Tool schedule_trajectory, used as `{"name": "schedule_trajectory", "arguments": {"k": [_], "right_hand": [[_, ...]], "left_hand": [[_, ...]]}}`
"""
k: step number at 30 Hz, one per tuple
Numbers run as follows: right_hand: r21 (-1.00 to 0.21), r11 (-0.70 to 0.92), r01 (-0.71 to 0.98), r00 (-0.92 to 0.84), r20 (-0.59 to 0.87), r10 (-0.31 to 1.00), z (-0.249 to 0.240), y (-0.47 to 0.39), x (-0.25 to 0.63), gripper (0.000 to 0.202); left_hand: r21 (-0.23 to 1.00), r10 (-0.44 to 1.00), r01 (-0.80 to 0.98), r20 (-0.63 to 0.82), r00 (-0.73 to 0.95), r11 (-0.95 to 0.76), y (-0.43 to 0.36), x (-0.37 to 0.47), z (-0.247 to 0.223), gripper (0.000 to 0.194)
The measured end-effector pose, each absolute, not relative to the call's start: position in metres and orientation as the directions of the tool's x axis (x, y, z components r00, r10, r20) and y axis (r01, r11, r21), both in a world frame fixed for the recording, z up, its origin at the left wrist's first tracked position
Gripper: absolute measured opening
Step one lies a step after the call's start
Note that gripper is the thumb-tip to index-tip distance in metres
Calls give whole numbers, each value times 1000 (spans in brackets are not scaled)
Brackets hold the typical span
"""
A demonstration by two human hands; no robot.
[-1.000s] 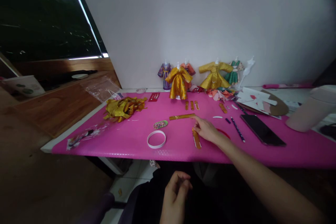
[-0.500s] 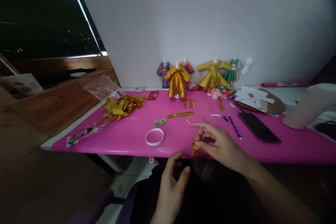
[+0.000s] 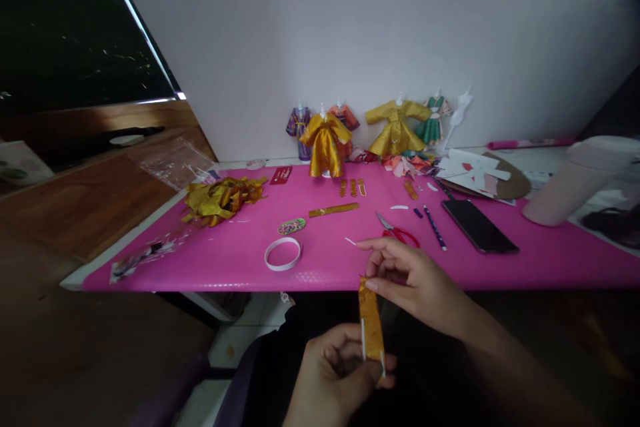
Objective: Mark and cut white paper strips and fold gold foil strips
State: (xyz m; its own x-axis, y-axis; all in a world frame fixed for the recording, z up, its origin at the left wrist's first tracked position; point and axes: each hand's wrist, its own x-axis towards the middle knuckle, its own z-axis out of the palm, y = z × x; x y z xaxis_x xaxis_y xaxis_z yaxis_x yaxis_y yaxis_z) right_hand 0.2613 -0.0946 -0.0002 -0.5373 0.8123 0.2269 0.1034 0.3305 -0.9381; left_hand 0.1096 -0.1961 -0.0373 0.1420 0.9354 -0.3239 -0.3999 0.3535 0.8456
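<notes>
A gold fabric strip (image 3: 371,317) with white edging near its lower end stretches between my two hands, just past the table's front edge. My left hand (image 3: 340,373) pinches the lower end, thumb on top. At the upper end, the thumb and fingers of my right hand (image 3: 410,280) grip the fabric. A thin white sliver (image 3: 351,241) lies by my right index fingertip. Red-handled scissors (image 3: 393,230) rest just beyond my right hand. Farther left are a flat gold strip (image 3: 334,210), a patterned oval clip (image 3: 291,226) and a white ring (image 3: 269,260).
Gold scraps (image 3: 223,200) are heaped on the left of the pink table (image 3: 240,253). Small dresses on stands (image 3: 325,147) line the wall. A phone (image 3: 480,227), a patterned pen (image 3: 435,228) and a pale bottle (image 3: 565,183) are on the right.
My left hand has closed on the lower end of the gold strip, which now hangs extended. The scissors have come into fuller view, and the whole view has shifted slightly.
</notes>
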Motion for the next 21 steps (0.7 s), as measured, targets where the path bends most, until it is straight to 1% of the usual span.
{"name": "schedule_trajectory", "arguments": {"k": [5,7,9,11,14,18,21], "right_hand": [[-906,402,130,-494,293,819,-7,-92,264,37],[-897,417,148,-447,316,837,-5,-93,268,32],[-897,411,164,-410,317,855,0,-96,274,19],[-913,372,167,-420,275,865,6,-101,280,3],[-943,281,176,-511,157,845,15,-111,285,14],[-939,203,276,-601,-4,799,19,-123,282,9],[-917,207,340,-621,-54,782,16,-126,276,7]], "left_hand": [[843,928,-389,-332,166,372,-203,112,-34,31],[848,929,-379,-337,152,370,-205,110,-35,29],[855,936,-379,-331,123,353,-207,108,-37,26],[868,943,-371,-321,84,329,-208,106,-39,25],[888,951,-346,-306,45,302,-208,104,-39,24],[899,955,-340,-296,-2,278,-205,105,-36,26],[922,961,-289,-277,-26,258,-205,106,-35,21]]}}
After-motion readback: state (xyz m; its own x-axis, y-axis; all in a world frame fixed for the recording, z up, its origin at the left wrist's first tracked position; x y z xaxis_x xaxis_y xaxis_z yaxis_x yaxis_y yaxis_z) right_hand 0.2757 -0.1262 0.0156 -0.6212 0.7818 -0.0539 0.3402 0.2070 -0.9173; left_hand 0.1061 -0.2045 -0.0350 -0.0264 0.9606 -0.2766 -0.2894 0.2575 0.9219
